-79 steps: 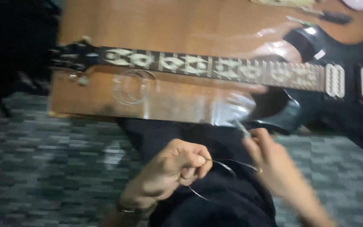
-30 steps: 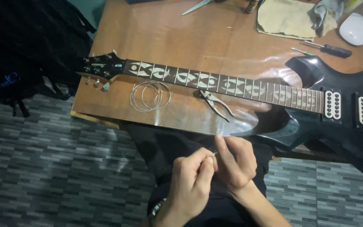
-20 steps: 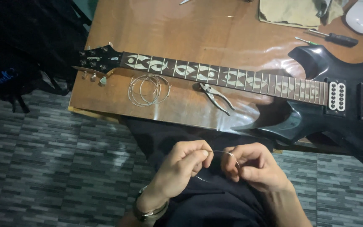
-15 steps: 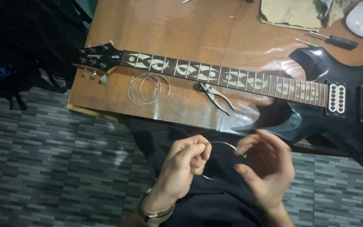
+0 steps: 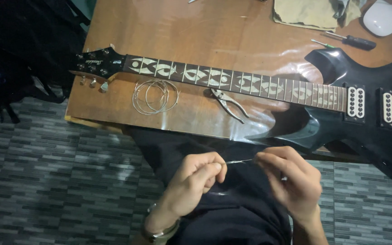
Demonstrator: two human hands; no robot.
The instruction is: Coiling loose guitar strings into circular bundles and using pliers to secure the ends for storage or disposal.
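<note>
Thin wire (image 5: 239,161) seemingly pinched between both hands' fingers (image 5: 218,166).

Probably a home workbench: guitar (image 5: 259,86), pliers (image 5: 227,103), screwdriver (image 5: 349,41).

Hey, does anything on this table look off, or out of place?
Yes: the black electric guitar has no strings over its fretboard. Coiled strings lie loose beside the neck near pliers. The left hand and right hand pinch a thin guitar string between them.
</note>
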